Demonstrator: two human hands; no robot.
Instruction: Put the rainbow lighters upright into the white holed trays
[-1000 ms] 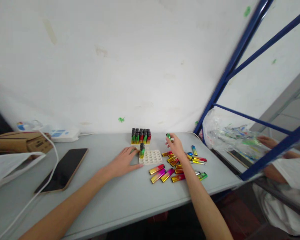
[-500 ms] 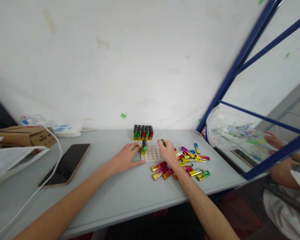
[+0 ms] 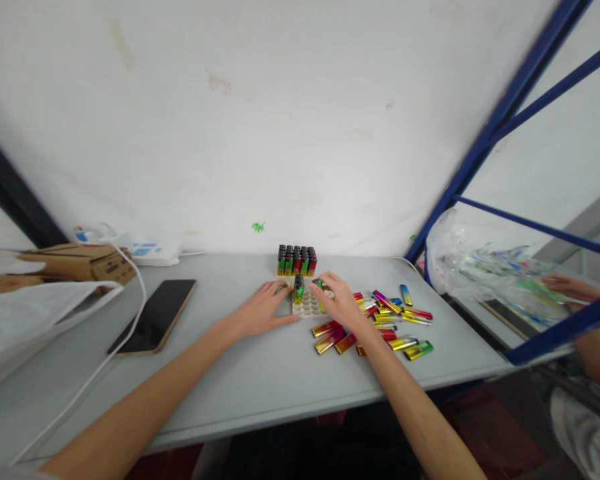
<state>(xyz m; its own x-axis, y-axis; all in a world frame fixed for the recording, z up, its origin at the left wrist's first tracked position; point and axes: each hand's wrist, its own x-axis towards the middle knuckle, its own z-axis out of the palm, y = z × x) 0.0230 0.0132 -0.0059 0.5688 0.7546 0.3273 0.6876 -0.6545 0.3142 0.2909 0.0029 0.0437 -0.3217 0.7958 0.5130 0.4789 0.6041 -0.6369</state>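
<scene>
Fingers of the right hand (image 3: 341, 303) pinch a green lighter (image 3: 319, 285) over the white slotted tray (image 3: 307, 305), beside the lighter (image 3: 299, 289) already standing at its far left corner. The left hand (image 3: 264, 309) lies flat and unclenched against the tray's left edge, gripping nothing. A tilted lighter could miss its slot and knock its upright neighbour over. Loose lighters (image 3: 380, 323) crowd the table (image 3: 260, 373) just right; a filled block (image 3: 297, 261) stands farther back.

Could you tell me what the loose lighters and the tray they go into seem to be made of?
Loose lighters: glossy metallic-looking shells, likely foil or plated wrap, given bright rainbow glints. Tray: matte off-white, probably moulded plastic, with rows of round sockets.
</scene>
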